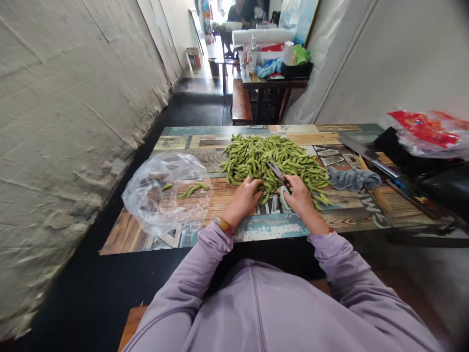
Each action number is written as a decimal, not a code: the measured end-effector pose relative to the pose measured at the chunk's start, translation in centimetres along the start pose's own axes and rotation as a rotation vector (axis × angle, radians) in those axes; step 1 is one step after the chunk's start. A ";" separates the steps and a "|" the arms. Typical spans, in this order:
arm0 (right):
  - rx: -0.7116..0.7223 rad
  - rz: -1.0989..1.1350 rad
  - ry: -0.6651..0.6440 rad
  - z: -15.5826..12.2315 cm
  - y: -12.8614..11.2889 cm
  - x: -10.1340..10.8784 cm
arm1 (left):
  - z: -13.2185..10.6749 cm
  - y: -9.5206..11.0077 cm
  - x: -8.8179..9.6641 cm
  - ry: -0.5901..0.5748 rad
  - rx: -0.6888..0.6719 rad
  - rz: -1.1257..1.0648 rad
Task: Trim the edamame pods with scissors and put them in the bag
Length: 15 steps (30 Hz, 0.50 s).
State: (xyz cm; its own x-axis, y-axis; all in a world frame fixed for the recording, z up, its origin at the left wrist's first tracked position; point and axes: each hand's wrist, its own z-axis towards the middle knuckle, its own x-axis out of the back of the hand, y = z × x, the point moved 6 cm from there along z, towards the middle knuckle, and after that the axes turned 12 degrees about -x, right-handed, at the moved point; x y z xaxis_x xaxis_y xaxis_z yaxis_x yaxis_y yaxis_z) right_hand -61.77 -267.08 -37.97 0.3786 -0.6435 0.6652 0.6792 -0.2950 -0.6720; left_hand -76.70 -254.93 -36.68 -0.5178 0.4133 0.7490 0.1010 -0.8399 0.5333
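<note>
A large heap of green edamame pods [256, 151] lies on the wood-patterned table [216, 188]. My right hand [298, 195] is closed around the pale green handles of a pair of scissors [275, 169]; the blades point up and left over the heap, slightly parted. At the heap's near edge, the fingers of my left hand [245, 198] are closed on an edamame pod, mostly hidden by the fingers. To the left stands a clear plastic bag [146, 200], its mouth spread wide, with a few pods [194, 189] inside.
A grey cloth [353, 179] lies right of the heap, near a cleaver [357, 146]. Red and clear plastic packaging [432, 129] sits at the far right. Ahead are a wooden bench [242, 102] and a cluttered second table [274, 84]. A person [240, 12] is in the background.
</note>
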 end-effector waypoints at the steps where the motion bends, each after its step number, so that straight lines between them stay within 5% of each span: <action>1: -0.012 -0.009 0.030 0.1 0.6 0.4 | -0.1 0.0 0.0 0.003 0.000 -0.011; 8: -0.035 0.042 0.263 -1.0 0.3 3.0 | -0.7 -2.0 2.2 0.209 0.067 -0.217; 15: 0.199 0.135 -0.001 1.0 -7.9 -0.5 | -1.4 -4.5 4.1 0.477 0.312 -0.642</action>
State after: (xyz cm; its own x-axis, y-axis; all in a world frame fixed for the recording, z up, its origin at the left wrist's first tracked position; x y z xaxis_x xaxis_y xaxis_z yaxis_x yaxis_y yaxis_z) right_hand -66.72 -263.70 -32.66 0.4749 -0.6670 0.5741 0.7327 -0.0617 -0.6777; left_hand -80.50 -249.92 -36.59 -0.8496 0.5244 0.0567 -0.1413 -0.3298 0.9334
